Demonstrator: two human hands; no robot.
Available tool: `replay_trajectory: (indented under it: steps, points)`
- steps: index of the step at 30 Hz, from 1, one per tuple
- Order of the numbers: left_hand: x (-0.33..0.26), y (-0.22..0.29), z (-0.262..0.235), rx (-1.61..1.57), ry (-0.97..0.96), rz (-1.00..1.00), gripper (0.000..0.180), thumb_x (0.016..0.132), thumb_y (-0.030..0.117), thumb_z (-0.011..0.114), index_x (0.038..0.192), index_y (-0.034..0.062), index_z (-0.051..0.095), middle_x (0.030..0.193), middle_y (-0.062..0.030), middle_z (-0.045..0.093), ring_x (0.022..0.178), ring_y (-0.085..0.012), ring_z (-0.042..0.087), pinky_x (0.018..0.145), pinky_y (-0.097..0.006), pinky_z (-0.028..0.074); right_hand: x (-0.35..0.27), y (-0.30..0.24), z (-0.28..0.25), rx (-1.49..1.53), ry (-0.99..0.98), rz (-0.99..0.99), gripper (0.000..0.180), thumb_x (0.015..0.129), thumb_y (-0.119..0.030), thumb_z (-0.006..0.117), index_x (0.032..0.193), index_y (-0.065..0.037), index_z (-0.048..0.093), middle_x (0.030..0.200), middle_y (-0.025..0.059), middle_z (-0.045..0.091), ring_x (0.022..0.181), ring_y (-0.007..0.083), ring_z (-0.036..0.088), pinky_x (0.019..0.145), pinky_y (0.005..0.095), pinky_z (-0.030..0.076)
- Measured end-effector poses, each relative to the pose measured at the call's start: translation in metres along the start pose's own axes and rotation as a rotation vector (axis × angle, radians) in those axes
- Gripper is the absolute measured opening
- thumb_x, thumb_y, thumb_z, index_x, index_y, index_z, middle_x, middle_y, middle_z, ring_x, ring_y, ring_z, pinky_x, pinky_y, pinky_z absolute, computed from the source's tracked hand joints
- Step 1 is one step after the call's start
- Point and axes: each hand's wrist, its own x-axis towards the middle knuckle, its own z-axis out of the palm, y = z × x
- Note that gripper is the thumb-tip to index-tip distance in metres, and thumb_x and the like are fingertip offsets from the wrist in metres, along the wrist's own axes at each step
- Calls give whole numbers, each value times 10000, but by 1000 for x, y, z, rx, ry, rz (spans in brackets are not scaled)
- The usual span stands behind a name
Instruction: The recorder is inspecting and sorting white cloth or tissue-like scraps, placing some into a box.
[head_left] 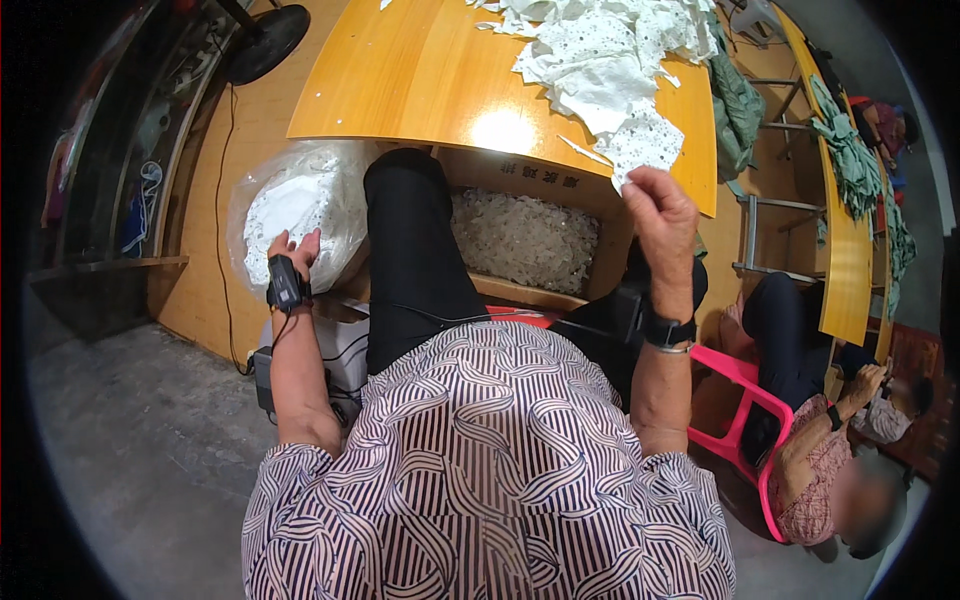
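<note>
My right hand point(664, 215) is closed in a pinch on the near corner of a white sheet with dark specks point(648, 140), at the front edge of the wooden table. That sheet touches or overlaps a loose pile of similar torn white sheets point(590, 70) on the tabletop. Over at the left, my left hand point(293, 254) reaches over a clear plastic bag point(345, 190) holding white speckled material point(290, 208). Its fingers look apart, with the fingertips against that material. I see nothing held in them.
Beneath the yellow table point(420, 70) stands a cardboard box point(612, 215) of pale scraps point(525, 238), between my legs. A black cable point(222, 200) runs along the left. On the right, people sit near a pink stool point(735, 440) and a table with green cloth point(850, 165).
</note>
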Motion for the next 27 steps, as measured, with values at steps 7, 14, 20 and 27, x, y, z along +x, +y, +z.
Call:
replay_trajectory:
  steps: [7,14,20,27]
  points:
    - [-22,48,63,-829,102,-444,248,816,49,534,1050,-29,510,1016,-206,530,951,-340,526,805,-453,482,8,17,-15,-821,-25,-203,308,648,-76,657,946,-92,579,942,60,533,892,297,472,750,380,401]
    - [-105,109,176,-655,-866,-294,320,846,148,525,1130,3,492,851,-152,624,798,-326,619,700,-374,527,28,47,-31,-559,-30,-244,185,707,-21,575,885,-53,617,866,71,582,841,249,520,751,317,416]
    - [-171,107,257,-601,-1123,-501,310,858,170,506,1100,-25,507,900,-178,612,870,-338,603,757,-384,513,46,16,-39,-195,135,-224,112,736,-85,593,818,-9,602,784,98,577,769,243,538,693,313,420]
    - [-196,87,302,-765,-1263,-726,515,863,413,482,1160,-7,465,1096,-146,544,1017,-276,531,836,-391,454,-6,-20,1,-435,-49,-536,138,651,-72,623,784,-48,595,772,90,566,756,282,513,679,366,420]
